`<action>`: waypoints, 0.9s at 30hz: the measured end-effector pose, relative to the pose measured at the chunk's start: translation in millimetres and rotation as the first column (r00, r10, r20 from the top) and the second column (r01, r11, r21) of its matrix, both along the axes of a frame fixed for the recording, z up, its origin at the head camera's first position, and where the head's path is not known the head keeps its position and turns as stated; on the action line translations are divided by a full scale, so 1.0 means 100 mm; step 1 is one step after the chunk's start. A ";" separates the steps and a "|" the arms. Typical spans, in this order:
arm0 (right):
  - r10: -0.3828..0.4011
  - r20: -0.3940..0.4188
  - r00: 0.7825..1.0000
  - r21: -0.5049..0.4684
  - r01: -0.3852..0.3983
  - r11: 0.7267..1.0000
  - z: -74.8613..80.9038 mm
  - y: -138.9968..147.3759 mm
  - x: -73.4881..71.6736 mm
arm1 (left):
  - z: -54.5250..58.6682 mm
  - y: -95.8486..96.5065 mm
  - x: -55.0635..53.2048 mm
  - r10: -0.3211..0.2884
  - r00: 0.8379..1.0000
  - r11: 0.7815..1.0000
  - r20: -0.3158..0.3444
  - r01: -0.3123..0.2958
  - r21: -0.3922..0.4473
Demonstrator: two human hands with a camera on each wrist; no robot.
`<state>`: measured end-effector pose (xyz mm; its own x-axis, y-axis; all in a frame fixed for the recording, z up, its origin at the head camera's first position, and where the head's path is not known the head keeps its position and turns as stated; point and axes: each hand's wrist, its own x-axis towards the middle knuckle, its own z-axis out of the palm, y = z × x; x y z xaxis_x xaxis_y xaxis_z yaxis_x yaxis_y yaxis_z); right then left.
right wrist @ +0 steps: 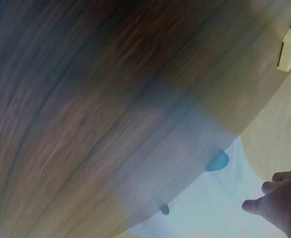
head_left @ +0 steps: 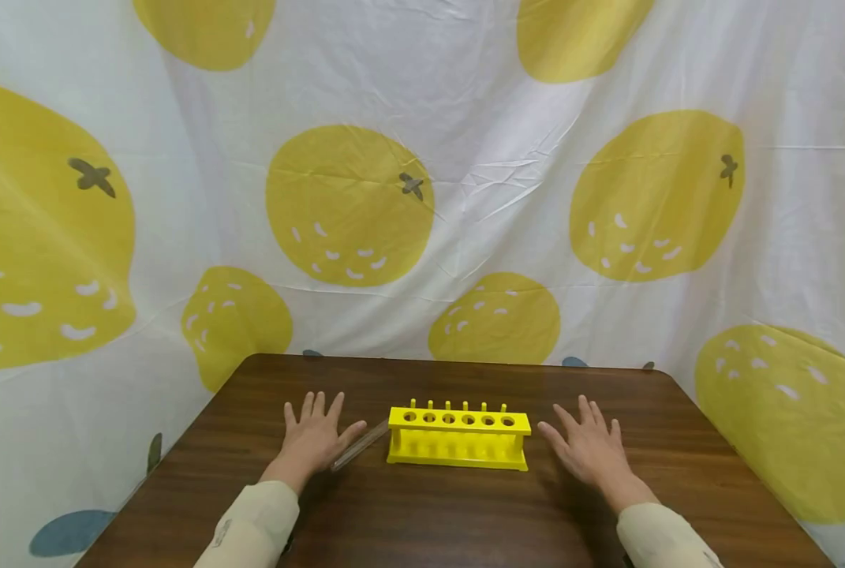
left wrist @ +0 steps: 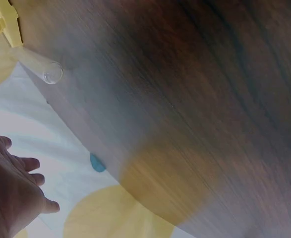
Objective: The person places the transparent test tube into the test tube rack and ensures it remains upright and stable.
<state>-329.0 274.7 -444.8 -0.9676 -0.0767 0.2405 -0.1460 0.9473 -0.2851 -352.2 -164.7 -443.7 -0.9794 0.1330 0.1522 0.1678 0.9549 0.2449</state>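
Observation:
A yellow test tube rack (head_left: 458, 446) stands near the middle of the table, with a row of round holes along its top and several pegs behind. Just left of it a clear glass test tube (head_left: 360, 446) lies slantwise on the wood; its round end (left wrist: 52, 74) shows in the left wrist view. My left hand (head_left: 312, 438) is spread palm down beside the tube, thumb close to it, holding nothing. On the rack's other side my right hand (head_left: 591, 446) is spread the same way, its thumb pointing toward the rack, with nothing in its grasp.
The dark brown wooden table (head_left: 422, 521) has rounded far corners. Behind it and along both sides hangs a white cloth (head_left: 493, 205) printed with large yellow fruit. Pale sleeves (head_left: 255, 521) cover both forearms.

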 end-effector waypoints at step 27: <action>-0.013 0.179 0.984 -0.550 0.111 0.828 0.13 -0.38 0.07 | 0.02 0.02 0.01 0.007 1.000 1.000 -0.018 -0.006 0.001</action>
